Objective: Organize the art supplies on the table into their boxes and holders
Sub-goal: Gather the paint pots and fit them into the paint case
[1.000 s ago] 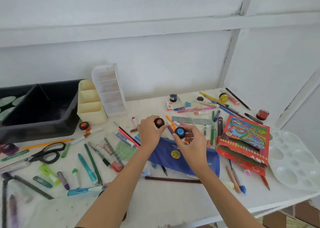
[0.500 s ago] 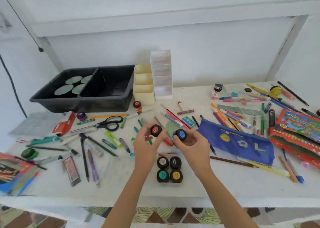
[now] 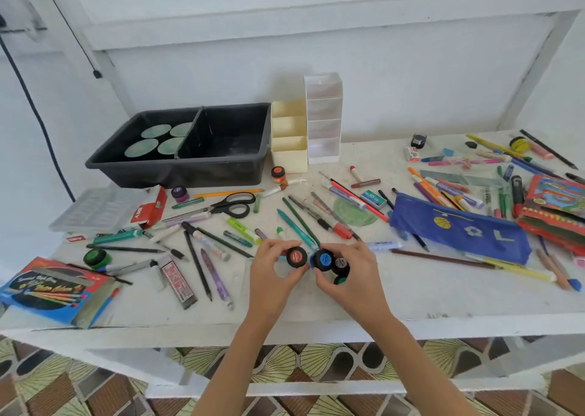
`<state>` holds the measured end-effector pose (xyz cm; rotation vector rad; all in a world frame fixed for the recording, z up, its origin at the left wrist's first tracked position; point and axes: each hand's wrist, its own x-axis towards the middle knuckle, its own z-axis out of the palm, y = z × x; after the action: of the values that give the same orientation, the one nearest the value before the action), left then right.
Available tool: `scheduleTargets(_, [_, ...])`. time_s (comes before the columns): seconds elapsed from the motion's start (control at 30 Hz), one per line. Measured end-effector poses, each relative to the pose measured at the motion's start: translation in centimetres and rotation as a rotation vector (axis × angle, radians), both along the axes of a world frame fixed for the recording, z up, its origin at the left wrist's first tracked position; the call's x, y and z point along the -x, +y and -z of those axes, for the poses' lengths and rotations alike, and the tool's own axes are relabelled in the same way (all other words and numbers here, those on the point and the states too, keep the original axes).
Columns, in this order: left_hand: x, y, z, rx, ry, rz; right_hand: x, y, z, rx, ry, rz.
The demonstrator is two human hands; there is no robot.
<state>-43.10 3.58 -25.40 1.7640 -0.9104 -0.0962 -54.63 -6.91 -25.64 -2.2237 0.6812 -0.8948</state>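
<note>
Pinches a red-lidded paint pot (image 3: 296,257) in the left grip (image 3: 272,273); clamps a blue-lidded pot (image 3: 323,260) in the right grip (image 3: 351,276), just beside it. Covers two further pots (grey-lidded (image 3: 340,263), green-lidded (image 3: 340,280)) beneath the right grip.

Before the black tray (image 3: 221,175): passage is blocked by scissors (image 3: 218,207) and a scatter of pens (image 3: 197,263).
Right of the tray: closed off by the cream holder (image 3: 289,152) and the clear holder (image 3: 323,124).
Inside the tray: the right compartment is left open from above.
Well front-right of the tray: a bare strip of table (image 3: 427,301) is left, bounded by the blue pouch (image 3: 459,228).
</note>
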Motion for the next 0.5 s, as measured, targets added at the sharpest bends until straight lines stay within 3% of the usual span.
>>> scheduleTargets(0.17, [-0.15,0.82,0.31,-0.033,-0.001,0.08,0.09,-0.04,0.54,0.146,0.101,-0.011])
scheduleTargets(0.5, [-0.29,0.59,0.47,-0.122,-0.004,0.058,0.12,-0.24,0.27,0.194,0.186,-0.04])
